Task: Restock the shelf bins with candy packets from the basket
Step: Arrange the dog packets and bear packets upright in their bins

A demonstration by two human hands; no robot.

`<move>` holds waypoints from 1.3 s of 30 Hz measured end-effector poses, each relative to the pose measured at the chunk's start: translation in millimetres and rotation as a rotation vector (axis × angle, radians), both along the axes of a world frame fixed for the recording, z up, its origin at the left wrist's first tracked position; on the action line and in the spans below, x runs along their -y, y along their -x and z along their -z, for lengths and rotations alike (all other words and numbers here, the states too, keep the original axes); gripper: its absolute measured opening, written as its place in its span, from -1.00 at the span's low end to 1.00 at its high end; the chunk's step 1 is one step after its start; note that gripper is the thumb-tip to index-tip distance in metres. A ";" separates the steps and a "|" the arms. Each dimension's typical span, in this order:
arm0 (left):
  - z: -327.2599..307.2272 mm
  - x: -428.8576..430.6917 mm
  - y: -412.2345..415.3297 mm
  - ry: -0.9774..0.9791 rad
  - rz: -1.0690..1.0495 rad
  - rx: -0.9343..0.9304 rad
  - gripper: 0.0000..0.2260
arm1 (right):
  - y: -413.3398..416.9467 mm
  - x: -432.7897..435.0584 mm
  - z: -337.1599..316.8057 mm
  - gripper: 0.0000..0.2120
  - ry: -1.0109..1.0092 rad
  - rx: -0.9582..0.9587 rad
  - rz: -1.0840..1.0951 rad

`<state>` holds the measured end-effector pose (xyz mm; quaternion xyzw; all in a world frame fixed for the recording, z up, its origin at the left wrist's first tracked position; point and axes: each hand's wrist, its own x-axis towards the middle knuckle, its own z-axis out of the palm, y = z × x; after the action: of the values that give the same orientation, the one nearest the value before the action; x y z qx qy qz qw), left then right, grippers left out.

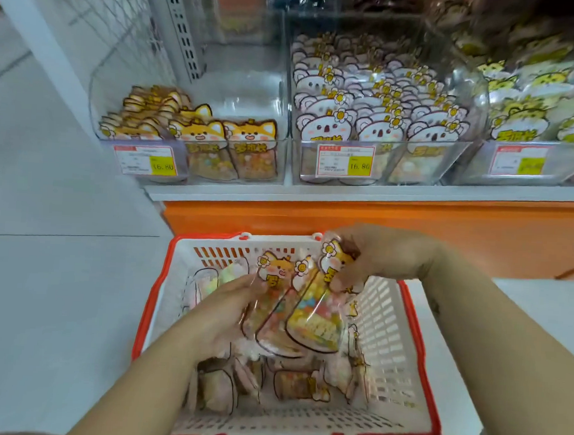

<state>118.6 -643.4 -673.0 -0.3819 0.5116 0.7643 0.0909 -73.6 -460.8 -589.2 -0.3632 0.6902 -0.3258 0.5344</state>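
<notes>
Holding a fanned bunch of fox candy packets (302, 318) above the basket (402, 336), both hands have a grip on it. The left hand (224, 310) clasps the bunch's left edge from below. The right hand (376, 258) pinches the fox-head top of the rightmost packet. The bunch hangs over the middle of the red-rimmed white basket, which stands on the floor (59, 288) just in front of the orange shelf base (378, 222). More loose packets (292, 382) lie on the basket's bottom. On the white shelf (396, 193) above, the clear left bin (252, 92) holds matching shelved fox packets (249, 149) along its front and left side. The middle bin (465, 93) beside it is packed with koala packets (377, 122). A further bin at the right edge is too blurred to read. Price tags (345, 162) reading 16.80 sit on the bin fronts.
</notes>
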 end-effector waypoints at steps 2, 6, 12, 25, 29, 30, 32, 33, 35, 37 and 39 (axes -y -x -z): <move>-20.6 -9.2 -5.3 -0.184 0.025 -0.069 -0.60 | -6.1 -5.3 -18.1 -0.74 -0.005 -0.167 0.004; -65.8 -26.9 -17.8 -0.286 0.191 -0.186 -0.55 | -17.0 -14.4 -50.5 -0.67 -0.016 -0.458 0.033; -99.3 -42.8 -27.8 -0.076 0.247 -0.333 -0.48 | -29.2 -25.6 -93.4 -0.53 0.109 -0.532 0.176; -115.7 -29.3 -18.2 -0.192 -0.017 -0.333 -0.77 | -38.5 -13.0 -87.2 -0.72 0.203 -0.361 0.274; -112.2 -37.3 -13.7 -0.241 -0.003 -0.321 -0.74 | -45.9 1.1 -78.5 -0.71 0.261 -0.392 0.339; -112.1 -39.3 -14.2 -0.187 0.028 -0.329 -0.67 | -49.2 3.4 -79.2 -0.70 0.274 -0.387 0.369; -107.4 -41.2 -15.9 -0.079 0.060 -0.360 -0.57 | -55.8 7.2 -75.3 -0.68 0.303 -0.402 0.440; -104.3 -41.3 -16.6 -0.067 0.052 -0.370 -0.49 | -60.4 9.4 -72.4 -0.67 0.323 -0.419 0.492; -104.0 -45.2 -18.7 -0.060 0.003 -0.366 -0.50 | -70.3 14.1 -66.3 -0.60 0.346 -0.422 0.634; -100.7 -45.5 -18.6 -0.061 -0.085 -0.366 -0.58 | -75.8 15.7 -62.2 -0.46 0.346 -0.301 0.755; -101.5 -46.1 -18.7 -0.026 -0.181 -0.377 -0.65 | -78.3 13.2 -59.5 -0.39 0.254 -0.231 0.750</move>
<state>137.2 -597.3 -571.5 -0.2753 0.4733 0.8338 -0.0707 4.7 -474.1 -529.7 -0.1838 0.7843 -0.5378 0.2487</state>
